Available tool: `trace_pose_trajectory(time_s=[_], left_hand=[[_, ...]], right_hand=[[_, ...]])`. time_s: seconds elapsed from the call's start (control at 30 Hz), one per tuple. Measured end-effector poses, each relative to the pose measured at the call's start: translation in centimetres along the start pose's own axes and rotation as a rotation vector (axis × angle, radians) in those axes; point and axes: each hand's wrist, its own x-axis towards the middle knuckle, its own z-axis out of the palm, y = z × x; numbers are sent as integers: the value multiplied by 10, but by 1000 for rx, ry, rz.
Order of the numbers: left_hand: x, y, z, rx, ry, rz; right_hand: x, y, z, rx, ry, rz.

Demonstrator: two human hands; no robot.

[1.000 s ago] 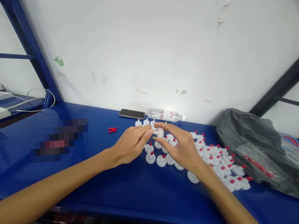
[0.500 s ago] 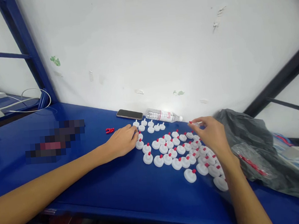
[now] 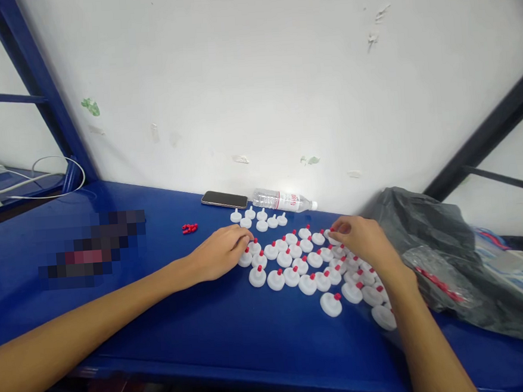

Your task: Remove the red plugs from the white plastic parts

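Observation:
Many round white pieces with red caps lie on the blue table. Behind them sit several white pieces with bare stems. My left hand is closed at the left edge of the capped group, fingertips beside a red cap; what it pinches, if anything, is too small to tell. At the group's back right, my right hand has its fingers pressed together at a capped white piece, partly hidden by the fingers. A small pile of loose red caps rests left of the bare pieces.
A black phone and a clear plastic bottle lie along the wall. At the right are a dark plastic bag and a clear bag with red parts. The table has a blurred patch at left.
My right hand has lowered with a capped piece to the back right of the group. My left hand has shifted slightly right and down, towards the capped pieces. The view has moved slightly.

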Motion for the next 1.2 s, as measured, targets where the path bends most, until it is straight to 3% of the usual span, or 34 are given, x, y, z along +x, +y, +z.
trace_pose_trajectory(time_s=[0.27,0.37,0.5,0.6,0.7,0.83,1.2], left_hand=[[4,-11,-3,190,115,-21],[7,-17,-9,362,178,-14],[10,-26,-22,689,197,-174],[10,-34,-34,813,119,-349],[8,-41,-42,801,4,-475],[7,-46,-45,740,-69,-472],[12,-45,-44,674,5,-337]], right_hand=[[-1,0,4,-21,-61,28],[-1,-2,3,-39,-74,32],[-2,-6,-2,-60,-44,38],[-3,-10,-6,-72,1,50],[-4,-12,-7,-80,30,53],[-4,-14,-6,-80,37,30],[-8,-17,-11,-81,80,0]])
